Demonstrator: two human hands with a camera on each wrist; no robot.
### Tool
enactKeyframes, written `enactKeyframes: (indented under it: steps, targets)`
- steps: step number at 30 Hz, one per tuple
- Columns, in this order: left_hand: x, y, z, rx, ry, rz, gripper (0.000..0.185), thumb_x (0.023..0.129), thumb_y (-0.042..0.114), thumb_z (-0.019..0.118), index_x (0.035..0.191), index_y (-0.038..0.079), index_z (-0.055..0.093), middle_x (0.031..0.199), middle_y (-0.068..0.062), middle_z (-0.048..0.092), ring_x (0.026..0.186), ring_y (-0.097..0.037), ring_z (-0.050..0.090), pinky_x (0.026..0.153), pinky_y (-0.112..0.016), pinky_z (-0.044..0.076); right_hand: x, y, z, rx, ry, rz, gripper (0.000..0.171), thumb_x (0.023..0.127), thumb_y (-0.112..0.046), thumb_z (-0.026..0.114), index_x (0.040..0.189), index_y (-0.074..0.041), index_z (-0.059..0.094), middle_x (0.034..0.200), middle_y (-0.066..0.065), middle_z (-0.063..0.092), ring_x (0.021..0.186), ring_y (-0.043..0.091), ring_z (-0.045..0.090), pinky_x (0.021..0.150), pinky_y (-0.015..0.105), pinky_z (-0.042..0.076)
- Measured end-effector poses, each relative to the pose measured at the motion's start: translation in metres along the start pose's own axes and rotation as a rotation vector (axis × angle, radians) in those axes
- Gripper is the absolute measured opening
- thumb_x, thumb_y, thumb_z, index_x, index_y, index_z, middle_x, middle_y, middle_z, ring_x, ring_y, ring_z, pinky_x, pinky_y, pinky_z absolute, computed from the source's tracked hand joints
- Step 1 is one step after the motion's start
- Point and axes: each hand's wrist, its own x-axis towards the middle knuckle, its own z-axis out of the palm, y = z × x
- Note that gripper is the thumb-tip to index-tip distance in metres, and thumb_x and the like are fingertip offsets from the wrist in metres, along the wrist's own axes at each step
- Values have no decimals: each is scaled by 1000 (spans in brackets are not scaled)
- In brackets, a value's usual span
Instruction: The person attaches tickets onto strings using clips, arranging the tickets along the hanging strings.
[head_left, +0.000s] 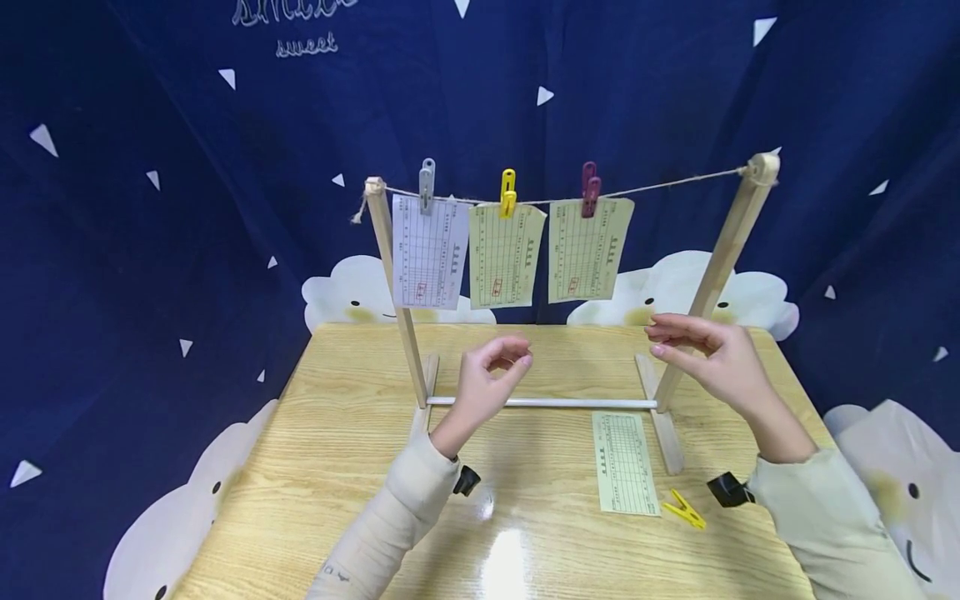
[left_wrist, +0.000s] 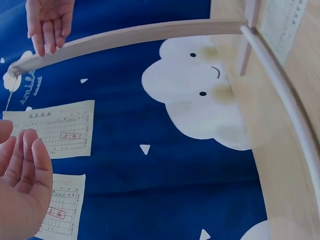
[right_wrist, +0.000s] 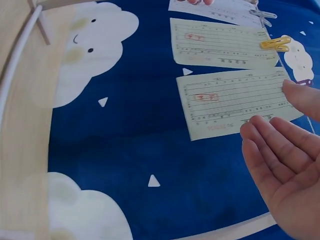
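Observation:
Three printed slips hang from a string point(head_left: 675, 182) on a wooden frame. The left white slip point(head_left: 429, 258) is held by a grey clothespin point(head_left: 427, 187), the middle green slip point(head_left: 505, 258) by a yellow clothespin point(head_left: 507, 193), and the right green slip point(head_left: 587, 254) by a maroon clothespin point(head_left: 590, 190). My left hand point(head_left: 491, 379) hovers below the middle slip, fingers loosely bent and holding nothing. Beside the right post, my right hand point(head_left: 712, 354) is raised with nothing in it. On the table lie another green slip point(head_left: 626, 462) and a loose yellow clothespin point(head_left: 684, 509).
The wooden frame has a left post point(head_left: 405, 325), a right post point(head_left: 723, 254) and a pale bottom bar point(head_left: 555, 403) across the table point(head_left: 315, 467). Behind it hangs a dark blue curtain point(head_left: 480, 100) with clouds and triangles.

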Motion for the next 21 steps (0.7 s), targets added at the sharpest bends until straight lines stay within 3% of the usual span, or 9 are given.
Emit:
enactKeyframes:
  steps: [9, 13, 21]
  targets:
    - [-9, -4, -3, 50, -58, 21, 12, 77, -14, 59, 89, -14, 60, 79, -24, 63, 68, -34, 58, 60, -39, 51, -17, 14, -3, -39, -14, 21, 32, 76, 8, 67, 107, 8, 61, 93, -1, 68, 81, 0, 61, 70, 10, 45]
    - [-11, -8, -4, 63, -79, 6, 13, 78, -13, 60, 91, -14, 60, 79, -24, 63, 68, -33, 58, 60, -38, 51, -24, 20, -5, -63, -27, 39, 30, 76, 8, 67, 106, 7, 62, 92, -3, 68, 80, 0, 61, 70, 11, 46]
    - [-21, -26, -1, 59, -113, -39, 16, 78, -11, 60, 94, -14, 59, 81, -25, 62, 70, -32, 58, 59, -34, 50, -40, 36, -6, -128, -52, 79, 30, 77, 2, 68, 106, 6, 62, 92, 7, 68, 79, -3, 59, 70, 10, 45]
